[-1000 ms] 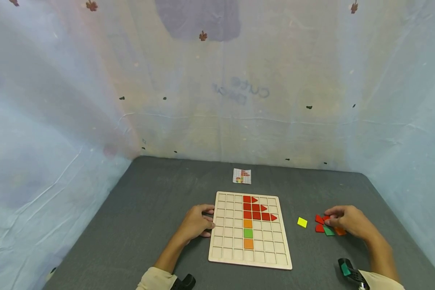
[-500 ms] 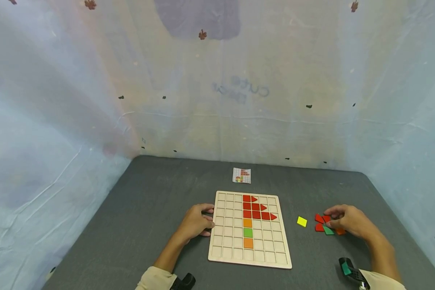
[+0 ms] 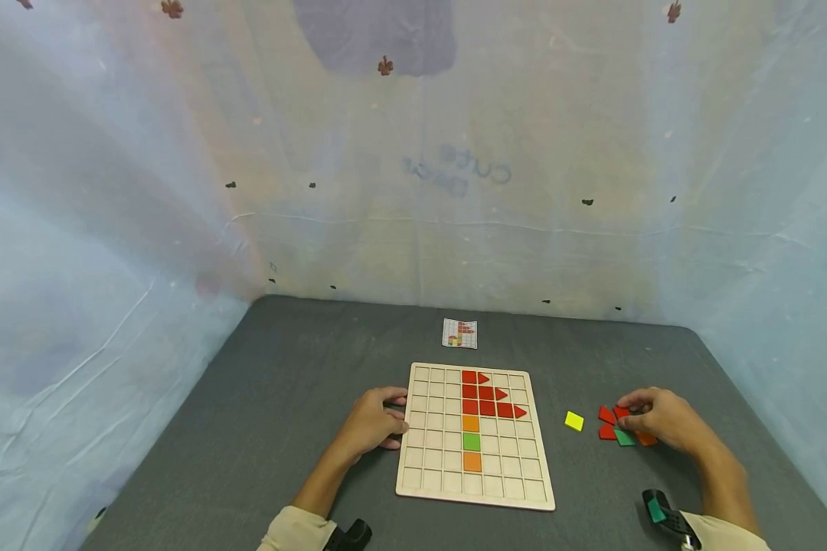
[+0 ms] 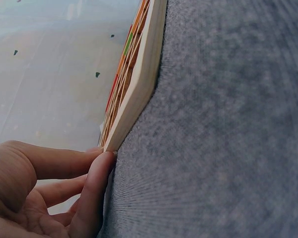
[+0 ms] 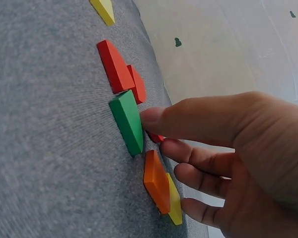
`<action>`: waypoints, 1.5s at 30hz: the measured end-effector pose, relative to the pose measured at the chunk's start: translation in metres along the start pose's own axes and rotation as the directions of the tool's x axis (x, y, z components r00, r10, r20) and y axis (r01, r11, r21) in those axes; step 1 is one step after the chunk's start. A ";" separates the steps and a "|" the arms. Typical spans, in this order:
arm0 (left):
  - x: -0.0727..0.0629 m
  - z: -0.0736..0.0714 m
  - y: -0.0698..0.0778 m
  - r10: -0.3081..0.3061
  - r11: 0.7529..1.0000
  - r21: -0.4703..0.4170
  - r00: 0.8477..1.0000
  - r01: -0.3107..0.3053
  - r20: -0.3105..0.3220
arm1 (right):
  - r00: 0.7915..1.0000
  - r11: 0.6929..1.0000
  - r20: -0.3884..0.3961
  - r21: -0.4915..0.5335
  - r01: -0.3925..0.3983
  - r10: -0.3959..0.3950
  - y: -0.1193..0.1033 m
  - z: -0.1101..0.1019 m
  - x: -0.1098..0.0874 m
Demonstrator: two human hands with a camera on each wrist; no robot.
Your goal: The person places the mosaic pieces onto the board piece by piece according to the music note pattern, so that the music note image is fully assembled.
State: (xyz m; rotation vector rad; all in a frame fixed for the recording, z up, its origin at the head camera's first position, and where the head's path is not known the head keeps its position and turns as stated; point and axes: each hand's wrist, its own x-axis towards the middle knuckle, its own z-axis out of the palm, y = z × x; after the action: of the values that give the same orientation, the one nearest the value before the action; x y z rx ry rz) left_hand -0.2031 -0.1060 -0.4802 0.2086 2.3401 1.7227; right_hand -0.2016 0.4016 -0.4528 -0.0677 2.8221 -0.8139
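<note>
Head: left hand (image 3: 374, 419) at edge of board (image 3: 452, 441)

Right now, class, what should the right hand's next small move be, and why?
The right hand should probably lift the flat red tile: it shows between thumb and fingertips in its wrist view, and the pale wooden grid board has bare cells.

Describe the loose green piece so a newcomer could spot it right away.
Right of the wooden board on the gray table is the person's right hand. Beside its thumb lies the green piece, between a red piece and an orange piece. It is the only green one off the board.
</note>
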 end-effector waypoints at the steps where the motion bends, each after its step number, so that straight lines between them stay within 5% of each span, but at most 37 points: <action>1: 0.000 0.000 0.000 -0.001 1.000 0.000 1.000 0.001 0.000 | 1.000 1.000 -0.002 -0.004 -0.003 0.003 0.000 0.000 0.000; 22: 0.005 0.000 -0.006 -0.002 1.000 0.022 1.000 0.002 -0.009 | 0.999 1.000 -0.037 -0.024 -0.004 0.003 -0.005 0.002 0.000; 37: 0.004 0.000 -0.004 0.001 1.000 0.014 1.000 -0.001 -0.008 | 0.984 0.993 -0.135 -0.011 0.118 -0.119 -0.042 0.026 0.010; 45: 0.003 0.000 -0.003 0.004 1.000 0.003 1.000 -0.004 -0.012 | 0.958 0.976 -0.183 -0.022 0.219 -0.219 -0.065 0.047 0.016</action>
State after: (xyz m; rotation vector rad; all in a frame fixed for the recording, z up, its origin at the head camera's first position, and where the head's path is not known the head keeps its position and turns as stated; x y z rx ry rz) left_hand -0.2055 -0.1062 -0.4833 0.2041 2.3519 1.7268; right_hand -0.2079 0.3204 -0.4596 -0.3271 3.0286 -0.9067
